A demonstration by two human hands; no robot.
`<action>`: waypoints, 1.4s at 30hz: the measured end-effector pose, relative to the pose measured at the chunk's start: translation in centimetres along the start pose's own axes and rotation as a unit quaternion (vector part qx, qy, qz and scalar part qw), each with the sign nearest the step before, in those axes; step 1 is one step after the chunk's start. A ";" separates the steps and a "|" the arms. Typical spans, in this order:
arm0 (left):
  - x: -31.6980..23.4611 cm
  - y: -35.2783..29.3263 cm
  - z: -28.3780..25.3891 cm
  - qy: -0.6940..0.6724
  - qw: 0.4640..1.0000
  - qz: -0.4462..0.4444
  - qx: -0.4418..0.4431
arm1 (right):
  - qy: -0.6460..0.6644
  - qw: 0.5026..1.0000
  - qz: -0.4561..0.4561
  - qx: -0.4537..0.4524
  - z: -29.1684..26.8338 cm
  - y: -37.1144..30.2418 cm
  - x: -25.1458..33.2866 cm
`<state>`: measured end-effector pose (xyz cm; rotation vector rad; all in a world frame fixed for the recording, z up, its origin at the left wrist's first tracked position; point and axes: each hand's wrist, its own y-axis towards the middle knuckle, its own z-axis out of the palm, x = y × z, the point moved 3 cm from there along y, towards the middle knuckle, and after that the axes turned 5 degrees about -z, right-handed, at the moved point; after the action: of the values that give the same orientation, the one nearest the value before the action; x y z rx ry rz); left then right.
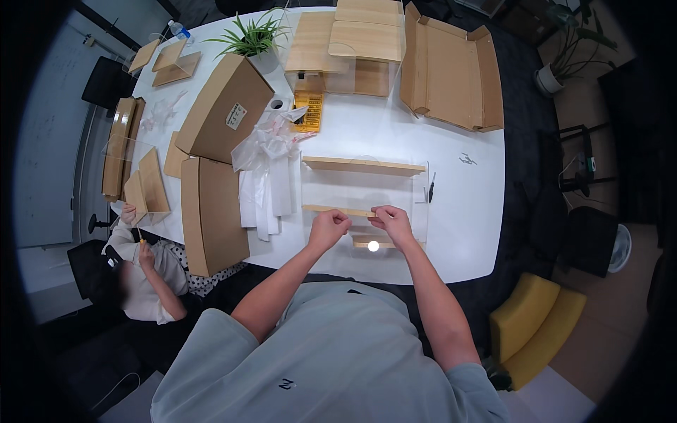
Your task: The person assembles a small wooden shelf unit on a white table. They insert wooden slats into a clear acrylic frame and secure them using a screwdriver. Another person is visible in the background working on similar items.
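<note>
On the white table (465, 233) we see two closed cardboard boxes (211, 211) at left, an open box (451, 67) at upper right, crumpled clear plastic wrap (271, 144), a potted plant (254, 35) — and a seated co-worker (151, 271) beside the table.

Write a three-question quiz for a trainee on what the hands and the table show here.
1. True or false: both hands, left hand and right hand, grip the same thin wooden strip.
2. What lies just right of the clear panel? A) screwdriver B) bottle C) cup
3. Fill in: the open cardboard box lies at the far ____ of the white table.

Key: 1 true; 2 A, the screwdriver; 3 right.
</note>
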<state>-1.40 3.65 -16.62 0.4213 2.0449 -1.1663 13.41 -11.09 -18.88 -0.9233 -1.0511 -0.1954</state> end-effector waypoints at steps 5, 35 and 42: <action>0.0 -0.2 -1.1 0.050 0.997 0.037 -0.040 | -0.024 1.000 0.005 0.000 0.0 0.0 0.2; 4.6 -4.2 -8.5 0.277 0.945 0.082 -0.152 | -0.467 0.818 -0.125 -0.311 -15.9 -4.8 5.9; 3.5 -8.3 -9.4 0.215 0.947 0.088 -0.223 | -0.602 0.744 -0.053 -0.284 -24.6 7.9 10.0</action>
<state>-12.78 6.92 -11.18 0.6572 2.4990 -0.5015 39.07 -21.46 -19.49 -1.6089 -2.3397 0.0331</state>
